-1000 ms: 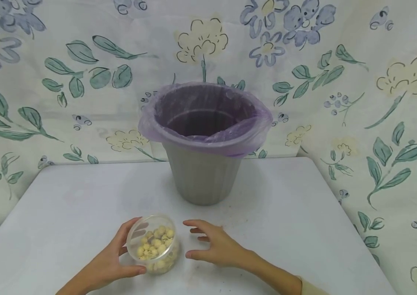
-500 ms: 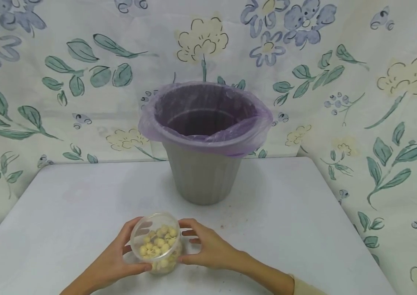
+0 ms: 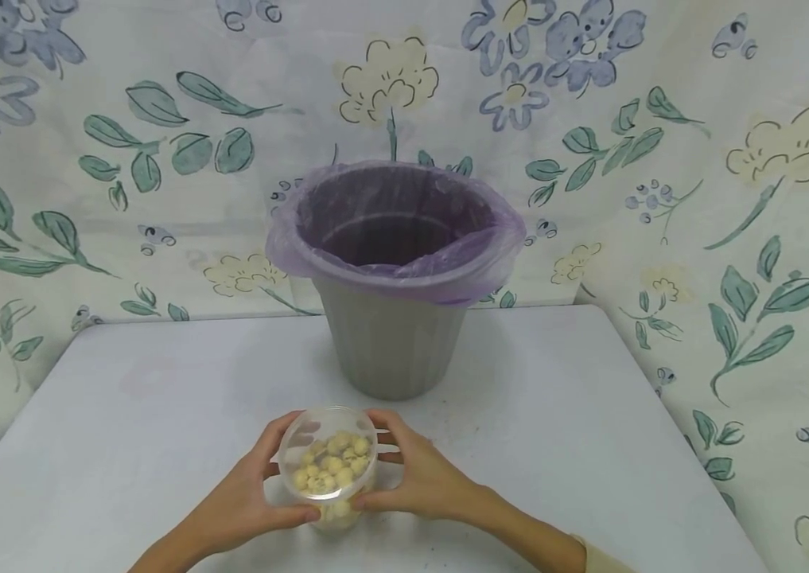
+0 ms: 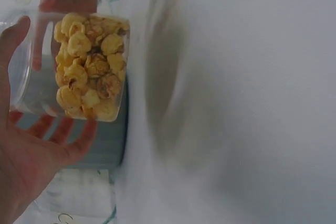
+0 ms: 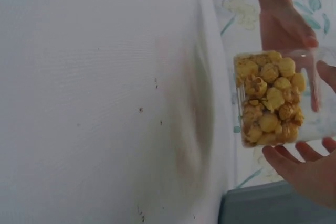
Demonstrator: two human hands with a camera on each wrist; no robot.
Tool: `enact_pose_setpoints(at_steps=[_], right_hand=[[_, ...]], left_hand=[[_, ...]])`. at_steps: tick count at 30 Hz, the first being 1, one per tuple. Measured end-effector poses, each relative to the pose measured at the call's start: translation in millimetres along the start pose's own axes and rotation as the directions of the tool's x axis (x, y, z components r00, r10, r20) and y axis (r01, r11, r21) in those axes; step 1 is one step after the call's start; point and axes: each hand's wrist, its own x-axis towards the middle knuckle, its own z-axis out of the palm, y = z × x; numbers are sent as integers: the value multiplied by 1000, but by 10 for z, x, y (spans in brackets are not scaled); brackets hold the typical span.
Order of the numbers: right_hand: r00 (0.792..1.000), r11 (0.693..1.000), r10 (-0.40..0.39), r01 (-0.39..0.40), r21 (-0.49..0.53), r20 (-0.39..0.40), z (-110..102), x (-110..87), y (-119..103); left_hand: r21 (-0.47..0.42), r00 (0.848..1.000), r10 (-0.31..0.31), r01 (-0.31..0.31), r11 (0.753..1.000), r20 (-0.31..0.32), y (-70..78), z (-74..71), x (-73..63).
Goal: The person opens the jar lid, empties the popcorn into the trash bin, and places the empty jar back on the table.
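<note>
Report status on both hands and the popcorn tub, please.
Left hand and right hand: gripping tub from opposite sides. Tub: part-filled with popcorn. Bin standing beyond; no obstruction seen.

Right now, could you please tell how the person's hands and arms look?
The left hand and right hand are bare. A plain pale beige sleeve ends on the right forearm; the left forearm shows no sleeve.

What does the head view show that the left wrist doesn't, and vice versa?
Only the head view shows the opening of the bin, with its purple liner. Only the left wrist view shows the clear container side-on, popcorn filling its lower part. Both show the left hand and right hand on that container, the bin's wall, the table and floral cloth.
</note>
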Motion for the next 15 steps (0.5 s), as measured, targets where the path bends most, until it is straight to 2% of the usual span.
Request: enact_pose_setpoints(at_steps=[8, 15], right_hand=[[999, 1000, -26, 26, -3, -28, -155, -41, -141], [994, 995, -95, 95, -10, -62, -272, -64, -232]], left_hand=[[-69, 998, 61, -60, 996, 20, 140, 26, 183], [-142, 996, 78, -71, 987, 45, 263, 32, 330]])
